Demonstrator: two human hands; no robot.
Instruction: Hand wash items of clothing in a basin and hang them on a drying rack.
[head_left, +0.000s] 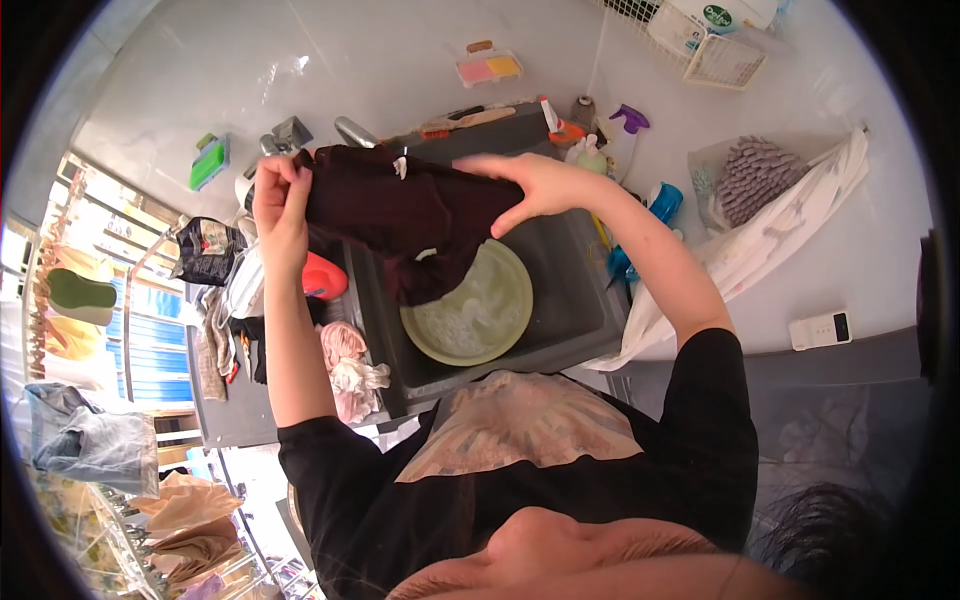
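A dark maroon garment is stretched between my two hands, above a sink. Its upper left corner is pinched between the thumb and fingers of my left hand. My right hand spans the garment's right end, thumb below and blurred fingers along the top edge. Two small white bits, perhaps labels, show on the cloth. Part of the garment hangs over a pale green basin and hides its upper left side. Cloudy, sudsy water fills the basin. The dark grey sink surrounds it.
Pink and white cloths lie left of the sink, near a red bottle. A chrome faucet and a scrub brush are behind the garment. Spray bottles stand at the back right. A white cloth hangs on the right.
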